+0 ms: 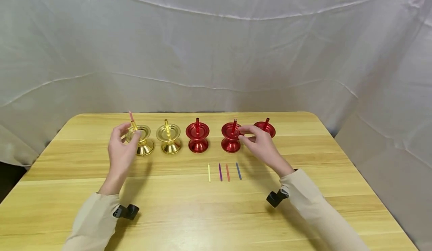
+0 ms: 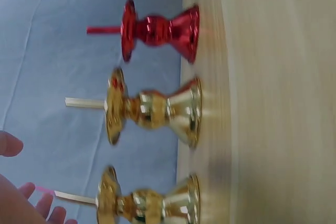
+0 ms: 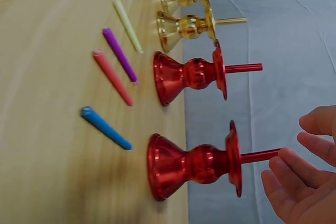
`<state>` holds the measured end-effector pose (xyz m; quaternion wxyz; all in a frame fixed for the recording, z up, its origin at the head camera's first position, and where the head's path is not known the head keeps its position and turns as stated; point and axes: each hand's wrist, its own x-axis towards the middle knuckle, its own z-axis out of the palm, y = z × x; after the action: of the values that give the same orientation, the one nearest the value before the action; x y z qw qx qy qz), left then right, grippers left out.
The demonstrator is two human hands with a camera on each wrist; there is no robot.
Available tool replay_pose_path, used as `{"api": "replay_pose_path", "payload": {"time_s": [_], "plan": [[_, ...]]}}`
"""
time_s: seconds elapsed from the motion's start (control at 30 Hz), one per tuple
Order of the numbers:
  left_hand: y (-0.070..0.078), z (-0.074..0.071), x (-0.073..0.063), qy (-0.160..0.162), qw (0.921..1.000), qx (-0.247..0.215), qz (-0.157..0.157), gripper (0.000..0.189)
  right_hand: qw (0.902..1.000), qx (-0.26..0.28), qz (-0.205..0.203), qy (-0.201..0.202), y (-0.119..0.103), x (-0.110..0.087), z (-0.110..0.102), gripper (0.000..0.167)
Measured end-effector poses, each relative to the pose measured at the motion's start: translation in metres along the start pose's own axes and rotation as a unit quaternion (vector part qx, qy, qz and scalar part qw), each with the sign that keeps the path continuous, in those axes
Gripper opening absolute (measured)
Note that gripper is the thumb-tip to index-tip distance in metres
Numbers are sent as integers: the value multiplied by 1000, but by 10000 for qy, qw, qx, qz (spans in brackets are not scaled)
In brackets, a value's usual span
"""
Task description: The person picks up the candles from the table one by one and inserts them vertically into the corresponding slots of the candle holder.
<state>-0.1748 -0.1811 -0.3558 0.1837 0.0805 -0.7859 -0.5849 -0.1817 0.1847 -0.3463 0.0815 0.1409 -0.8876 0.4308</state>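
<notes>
At the row's left end, a pink candle stands in the tube of a gold candle holder. My left hand is beside that tube, thumb and fingers apart; the left wrist view shows no pinch on the candle. My right hand is just right of a red candle holder, its fingers loosely bent and holding nothing. In the right wrist view the fingertips overlap the tip of that holder's tube; whether they touch, I cannot tell. Another red holder is partly hidden behind this hand.
Between the hands stand a second gold holder and a red one. Before the row lie a yellow candle, a purple candle, a coral candle and a blue candle. White cloth hangs behind the wooden table.
</notes>
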Motion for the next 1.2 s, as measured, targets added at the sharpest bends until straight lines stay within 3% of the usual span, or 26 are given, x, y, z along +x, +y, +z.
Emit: {"api": "replay_pose_path", "payload": {"time_s": [0.17,0.3,0.47,0.63,1.2], "plan": [[8,11,-10,-552,9977,214,332,49,9998,-138,124,-91,8,-7,3,28],[10,20,-13,-1056,9906,644,586,55,9996,-52,248,-102,13,-12,4,26],[8,28,-11,-1373,9838,900,721,59,9999,31,94,-86,17,-18,5,23],[5,33,-9,-1464,9832,971,495,59,9996,110,-25,-246,20,-24,9,24],[-3,44,-5,-1871,9776,888,-369,84,9963,-182,676,-492,37,-46,29,21]]}}
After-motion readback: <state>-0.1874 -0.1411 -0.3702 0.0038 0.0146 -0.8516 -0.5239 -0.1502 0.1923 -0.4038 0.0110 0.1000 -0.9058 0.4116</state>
